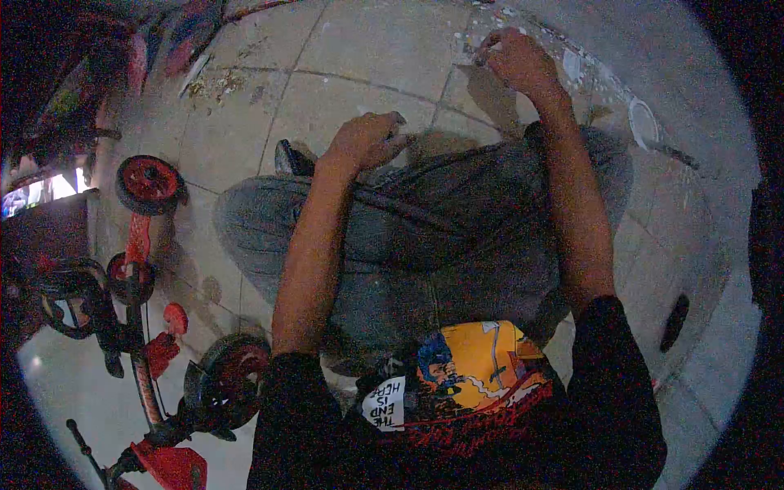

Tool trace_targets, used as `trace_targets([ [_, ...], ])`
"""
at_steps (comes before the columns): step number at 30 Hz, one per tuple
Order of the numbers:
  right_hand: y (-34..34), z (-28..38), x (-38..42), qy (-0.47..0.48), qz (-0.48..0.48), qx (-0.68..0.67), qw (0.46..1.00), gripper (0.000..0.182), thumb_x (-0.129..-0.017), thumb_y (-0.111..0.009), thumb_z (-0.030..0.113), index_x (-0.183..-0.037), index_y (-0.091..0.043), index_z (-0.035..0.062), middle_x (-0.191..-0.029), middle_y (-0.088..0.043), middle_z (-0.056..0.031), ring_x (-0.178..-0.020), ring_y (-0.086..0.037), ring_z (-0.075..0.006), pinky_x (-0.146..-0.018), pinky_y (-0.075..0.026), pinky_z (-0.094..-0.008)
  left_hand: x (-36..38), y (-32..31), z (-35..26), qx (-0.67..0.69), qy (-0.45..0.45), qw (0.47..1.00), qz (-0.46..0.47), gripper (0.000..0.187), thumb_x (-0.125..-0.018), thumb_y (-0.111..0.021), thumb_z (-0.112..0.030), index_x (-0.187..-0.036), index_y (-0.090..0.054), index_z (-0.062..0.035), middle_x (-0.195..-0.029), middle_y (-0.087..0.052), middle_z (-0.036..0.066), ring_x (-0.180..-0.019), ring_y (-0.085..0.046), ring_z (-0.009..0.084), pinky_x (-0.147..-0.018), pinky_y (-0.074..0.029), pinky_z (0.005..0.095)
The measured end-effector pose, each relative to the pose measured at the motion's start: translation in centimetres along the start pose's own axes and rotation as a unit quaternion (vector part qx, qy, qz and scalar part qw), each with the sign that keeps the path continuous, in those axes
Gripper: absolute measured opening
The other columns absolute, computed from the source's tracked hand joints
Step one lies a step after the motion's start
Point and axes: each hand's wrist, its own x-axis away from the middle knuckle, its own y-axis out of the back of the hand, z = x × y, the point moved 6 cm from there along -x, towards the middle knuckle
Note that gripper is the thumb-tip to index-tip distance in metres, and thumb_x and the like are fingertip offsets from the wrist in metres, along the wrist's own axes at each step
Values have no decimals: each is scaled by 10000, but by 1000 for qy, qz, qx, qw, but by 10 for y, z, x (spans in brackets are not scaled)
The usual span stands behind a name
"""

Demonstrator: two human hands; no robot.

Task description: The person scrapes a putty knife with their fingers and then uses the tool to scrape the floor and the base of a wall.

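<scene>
My right hand reaches out over the tiled floor, its fingers curled and fingertips close together. Whether a small bit sits between them I cannot make out. Near it, small pale bits lie scattered along the foot of the wall. My left hand hovers in front of my crossed legs, with thumb and forefinger apart and nothing visible between them. A round white thing with a dark handle lies to the right of my right forearm.
A red and black child's bike stands on my left. Yellowish crumbs lie on the floor at the upper left. To my right is a dark oblong thing. The pale wall runs along the upper right.
</scene>
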Motion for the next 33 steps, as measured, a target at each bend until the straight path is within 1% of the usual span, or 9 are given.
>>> trace_targets([
  [3,1,-1,-6,-5,24,8,1000,283,-820,-601,329,-1006,-688,134,-1079,-619,-164,-971,-625,-338,-875,-489,-437,1,1,0,-18,-37,998,-38,480,-893,-520,-495,-1149,-588,-94,-1020,-661,178,-973,-620,378,-832,-496,481],
  [5,-1,-2,-3,-79,81,-80,990,297,-801,-605,328,-998,-691,124,-1093,-619,-163,-978,-622,-340,-874,-490,-431,0,-2,0,-6,-23,1000,8,494,-890,-520,-503,-1135,-585,-79,-1021,-655,190,-985,-613,384,-832,-495,483],
  [11,10,12,2,-40,52,1,998,332,-790,-606,365,-993,-694,117,-1096,-616,-163,-1032,-598,-344,-917,-462,-436,4,3,-6,2,8,998,62,497,-894,-516,-501,-1110,-589,-60,-1053,-644,209,-998,-609,389,-855,-479,492],
  [18,12,16,8,-65,37,-5,997,337,-795,-594,369,-1008,-686,125,-1118,-612,-164,-1059,-584,-350,-945,-445,-440,2,-6,2,-10,-9,1000,16,480,-900,-515,-482,-1103,-592,-53,-1052,-645,211,-1002,-607,395,-871,-475,492],
  [20,6,15,1,-16,49,-1,999,326,-799,-583,339,-1021,-681,121,-1115,-612,-164,-1059,-584,-350,-947,-444,-443,3,-6,2,-2,-18,1000,16,481,-900,-516,-480,-1119,-587,-58,-1064,-641,209,-1016,-603,387,-878,-474,488],
  [24,-3,6,3,-84,59,-10,995,325,-800,-568,294,-1036,-672,97,-1103,-616,-162,-1048,-586,-352,-950,-442,-445,6,-1,-3,-15,-10,999,45,486,-896,-523,-478,-1135,-581,-58,-1069,-640,205,-1026,-601,384,-883,-471,487],
  [26,-8,19,3,10,87,19,996,337,-769,-588,240,-1052,-659,71,-1098,-618,-172,-1048,-586,-357,-942,-449,-452,12,5,-6,-3,3,999,43,483,-894,-529,-476,-1136,-580,-61,-1068,-640,209,-1026,-601,387,-874,-478,485],
  [29,5,36,16,-2,117,5,993,355,-730,-620,186,-1057,-653,53,-1053,-630,-188,-1035,-593,-362,-929,-460,-457,8,0,-3,-7,-8,999,48,480,-893,-529,-481,-1125,-583,-65,-1054,-642,211,-1012,-602,394,-866,-480,486],
  [33,15,56,31,26,89,44,995,365,-707,-653,159,-1057,-654,54,-1018,-642,-202,-996,-611,-371,-894,-484,-457,3,-8,2,-17,6,997,79,473,-891,-532,-481,-1121,-584,-71,-1055,-637,216,-1011,-602,391,-867,-480,481],
])
